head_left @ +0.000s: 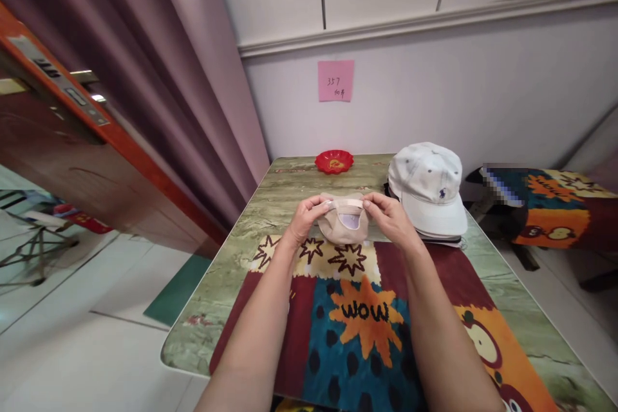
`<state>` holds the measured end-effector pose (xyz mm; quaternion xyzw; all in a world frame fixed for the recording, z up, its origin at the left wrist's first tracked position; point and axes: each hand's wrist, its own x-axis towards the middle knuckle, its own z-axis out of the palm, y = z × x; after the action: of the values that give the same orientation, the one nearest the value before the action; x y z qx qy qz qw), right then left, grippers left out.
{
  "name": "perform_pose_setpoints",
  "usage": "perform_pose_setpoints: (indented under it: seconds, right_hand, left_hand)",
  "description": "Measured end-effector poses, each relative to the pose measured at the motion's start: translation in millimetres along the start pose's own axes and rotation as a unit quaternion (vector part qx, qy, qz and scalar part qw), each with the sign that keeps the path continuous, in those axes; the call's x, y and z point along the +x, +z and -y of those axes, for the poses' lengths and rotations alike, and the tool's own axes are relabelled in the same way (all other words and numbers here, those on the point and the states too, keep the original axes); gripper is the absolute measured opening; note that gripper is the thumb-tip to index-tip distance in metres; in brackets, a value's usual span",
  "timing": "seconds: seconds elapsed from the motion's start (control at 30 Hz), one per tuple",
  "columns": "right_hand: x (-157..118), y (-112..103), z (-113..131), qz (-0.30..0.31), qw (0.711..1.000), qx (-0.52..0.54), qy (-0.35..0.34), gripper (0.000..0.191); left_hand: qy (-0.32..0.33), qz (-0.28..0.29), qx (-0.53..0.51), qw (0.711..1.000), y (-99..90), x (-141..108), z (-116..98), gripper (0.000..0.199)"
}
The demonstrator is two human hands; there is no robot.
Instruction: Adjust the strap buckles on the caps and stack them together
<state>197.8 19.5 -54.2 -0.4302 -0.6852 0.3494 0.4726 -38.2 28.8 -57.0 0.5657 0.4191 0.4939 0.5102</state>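
Between my two hands is a beige baseball cap (pixel 333 228), its back opening and strap turned toward me. My left hand (pixel 306 215) pinches the left end of the strap edge, thumb on top. On the other side my right hand (pixel 386 211) grips the right end the same way. The cap is at the far edge of a colourful mat (pixel 369 315) printed with "WOW"; whether it touches the mat I cannot tell. Right of my right hand stands a stack of caps, with a white cap (pixel 427 174) on top and darker brims under it.
A red scalloped dish (pixel 334 166) sits at the back of the green wood-patterned table (pixel 207 296). A pink note (pixel 335 81) is stuck to the wall behind. Purple curtains (pixel 193 45) and an orange-edged door (pixel 120 141) stand left. At right is another patterned mat (pixel 555 219).
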Motion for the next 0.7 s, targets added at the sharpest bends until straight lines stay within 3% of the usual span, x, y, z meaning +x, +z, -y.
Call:
perform_pose_setpoints:
  seconds: [0.13, 0.27, 0.47, 0.7]
  right_hand:
    - [3.3, 9.3, -2.5, -0.037, 0.999, -0.006, -0.005, 0.028]
    - [5.4, 16.9, -2.4, -0.016, 1.0, -0.005, 0.003, 0.033]
    - [4.0, 24.0, 3.2, -0.025, 0.997, 0.009, 0.07, 0.038]
    - [3.0, 24.5, 17.0, -0.04, 0.996, -0.049, 0.056, 0.029]
  left_hand:
    - [0.011, -0.005, 0.033, 0.999, -5.7, 7.7, -4.3, 0.033]
    - [-0.025, -0.009, 0.025, 0.999, -13.2, 1.8, -11.8, 0.034]
    - [-0.055, 0.044, 0.031, 0.997, -16.2, -6.7, -18.7, 0.035]
    - [-0.06, 0.086, 0.016, 0.994, -13.4, -8.5, -18.9, 0.034]
